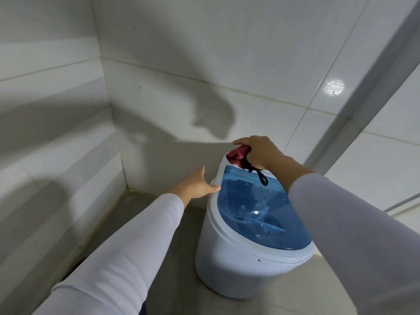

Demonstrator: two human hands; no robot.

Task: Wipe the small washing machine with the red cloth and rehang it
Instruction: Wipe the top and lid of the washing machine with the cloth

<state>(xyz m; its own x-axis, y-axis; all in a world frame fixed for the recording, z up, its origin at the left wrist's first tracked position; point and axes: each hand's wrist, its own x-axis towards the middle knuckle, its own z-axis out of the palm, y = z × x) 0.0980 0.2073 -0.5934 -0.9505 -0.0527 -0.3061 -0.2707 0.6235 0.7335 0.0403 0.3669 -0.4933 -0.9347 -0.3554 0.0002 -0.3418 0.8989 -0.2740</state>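
The small washing machine (pixel 250 242) is stood on the tiled floor (pixel 172 226) in a corner, its blue transparent lid (pixel 259 210) closed. The red cloth (pixel 236 156) is bunched in the closed right hand (pixel 259 153) and pressed against the white rear panel at the lid's 12 o'clock edge. The left hand (pixel 197 184) is held open, its thumb touching the rim at about 9 o'clock (whether the fingers also bear on it cannot be told).

A black loop (pixel 262 178) is seen dangling from the cloth over the lid; it could be dragged across the surface and snagged at the lid's hinge edge. Because the cloth is wadded small, little of it meets the surface, so streaks may be left. If the machine is pushed hard from 12 o'clock with only a light brace, it could be slid or tipped on the smooth floor.
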